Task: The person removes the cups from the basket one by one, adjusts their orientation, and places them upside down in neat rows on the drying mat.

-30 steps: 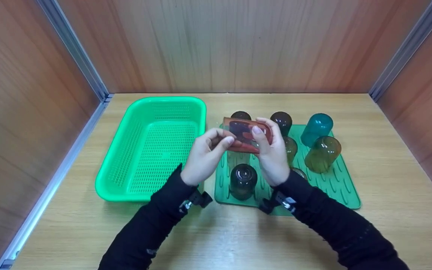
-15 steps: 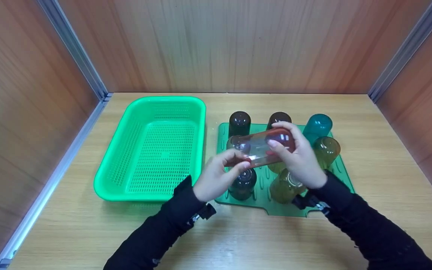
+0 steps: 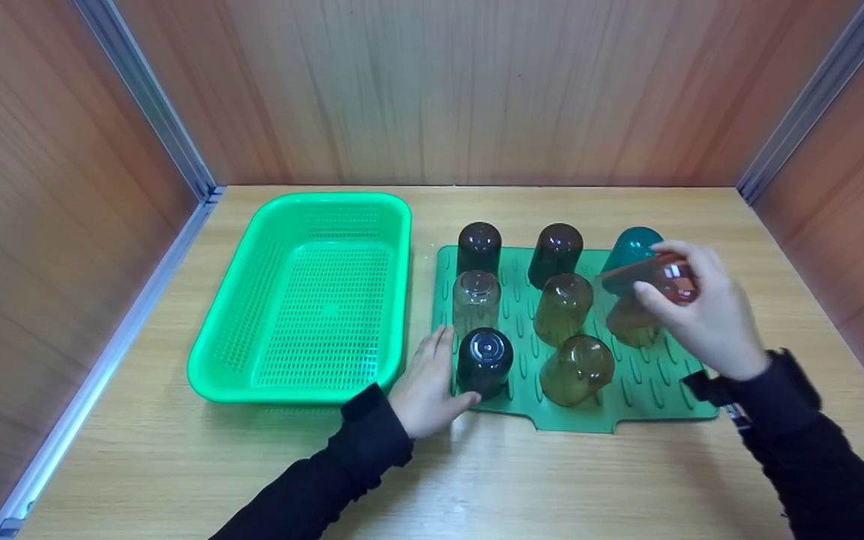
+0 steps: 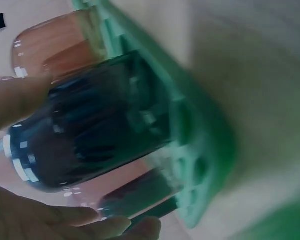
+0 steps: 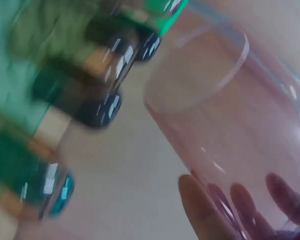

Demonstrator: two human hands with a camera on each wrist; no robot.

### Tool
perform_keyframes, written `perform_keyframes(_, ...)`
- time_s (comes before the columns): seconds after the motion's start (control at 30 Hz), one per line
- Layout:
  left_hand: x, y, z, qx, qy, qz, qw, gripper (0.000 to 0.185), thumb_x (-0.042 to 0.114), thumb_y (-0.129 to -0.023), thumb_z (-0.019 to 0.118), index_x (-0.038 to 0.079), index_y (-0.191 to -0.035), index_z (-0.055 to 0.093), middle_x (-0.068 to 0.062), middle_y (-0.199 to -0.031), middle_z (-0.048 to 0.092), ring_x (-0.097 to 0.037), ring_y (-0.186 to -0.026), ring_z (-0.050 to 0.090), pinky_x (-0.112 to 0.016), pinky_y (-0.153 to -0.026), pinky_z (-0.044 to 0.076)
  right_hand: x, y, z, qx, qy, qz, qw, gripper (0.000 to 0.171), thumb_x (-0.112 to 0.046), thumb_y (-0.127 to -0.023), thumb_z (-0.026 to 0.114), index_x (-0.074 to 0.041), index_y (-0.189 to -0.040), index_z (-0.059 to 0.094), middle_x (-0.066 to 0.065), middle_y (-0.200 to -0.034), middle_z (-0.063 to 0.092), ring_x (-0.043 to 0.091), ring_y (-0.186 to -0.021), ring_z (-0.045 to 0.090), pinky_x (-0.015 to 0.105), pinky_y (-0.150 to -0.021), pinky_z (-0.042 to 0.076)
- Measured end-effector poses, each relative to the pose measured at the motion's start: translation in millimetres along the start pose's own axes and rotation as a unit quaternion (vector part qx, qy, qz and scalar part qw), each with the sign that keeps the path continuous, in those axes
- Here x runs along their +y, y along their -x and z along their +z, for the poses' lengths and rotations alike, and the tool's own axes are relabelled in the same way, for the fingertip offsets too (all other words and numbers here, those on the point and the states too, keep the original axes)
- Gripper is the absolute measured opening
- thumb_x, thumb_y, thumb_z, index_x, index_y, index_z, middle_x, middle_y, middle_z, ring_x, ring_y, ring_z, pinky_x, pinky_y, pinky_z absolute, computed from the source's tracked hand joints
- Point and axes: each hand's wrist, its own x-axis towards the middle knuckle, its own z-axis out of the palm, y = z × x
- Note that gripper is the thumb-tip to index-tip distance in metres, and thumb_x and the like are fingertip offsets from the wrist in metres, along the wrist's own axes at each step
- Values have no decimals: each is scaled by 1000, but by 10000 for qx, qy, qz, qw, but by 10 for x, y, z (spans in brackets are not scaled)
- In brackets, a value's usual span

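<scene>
Head view: right hand (image 3: pixel 709 322) is gripping a translucent red plastic cup (image 3: pixel 657 276) over the green ribbed mat (image 3: pixel 664 379); left hand (image 3: pixel 428 382) is lying with fingers straight against a dark upturned cup (image 3: pixel 484 361).

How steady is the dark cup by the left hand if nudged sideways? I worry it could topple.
The dark cup stands upside down on the ridged green mat, so it would probably catch and tip. It looks like thin plastic, likely light. The left hand beside it could steady it.

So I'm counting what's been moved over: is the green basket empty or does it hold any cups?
Empty. The green basket shows only bare mesh; the right hand holds the red cup above the mat.
</scene>
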Motion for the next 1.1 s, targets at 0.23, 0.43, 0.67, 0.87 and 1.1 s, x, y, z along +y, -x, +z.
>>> perform_keyframes(0.23,-155,-85,124,-255,-124,-321,9991,104,25,-79,79,-5,-154,13,-27,-161,12,-45,-148,16,-52,-118,24,260,69,-145,14,1214,-454,9916,44,-15,-81,75,-2,-121,60,19,-104,56,23,-74,52,17,-55,39)
perform_keyframes(0.43,-205,-116,166,-529,-309,-498,9969,94,25,-81,77,-10,-150,24,-30,-159,16,-45,-148,17,-51,-119,23,423,163,-105,-560,1578,-389,9851,41,-15,-80,74,-3,-117,60,17,-103,56,20,-69,44,25,-52,33)
perform_keyframes(0.67,-209,-129,158,-536,-581,-485,9957,85,32,-80,77,-13,-142,39,-31,-155,29,-44,-146,26,-50,-118,27,523,287,20,-1019,1566,-212,9822,37,-15,-78,75,-5,-111,62,15,-98,57,23,-73,49,29,-56,37)
perform_keyframes(0.87,-218,-135,151,-498,-607,-466,9958,84,32,-79,78,-15,-139,42,-32,-153,32,-43,-145,30,-48,-118,30,650,386,170,-1400,1808,3,9735,38,-17,-76,74,-5,-110,62,16,-99,58,28,-79,53,37,-60,43)
perform_keyframes(1.1,-212,-135,154,-523,-753,-423,9949,82,33,-80,77,-15,-138,44,-32,-152,33,-44,-144,30,-48,-118,28,729,436,228,-1487,1909,97,9702,37,-16,-74,73,-9,-108,61,14,-98,57,31,-81,53,37,-59,39)
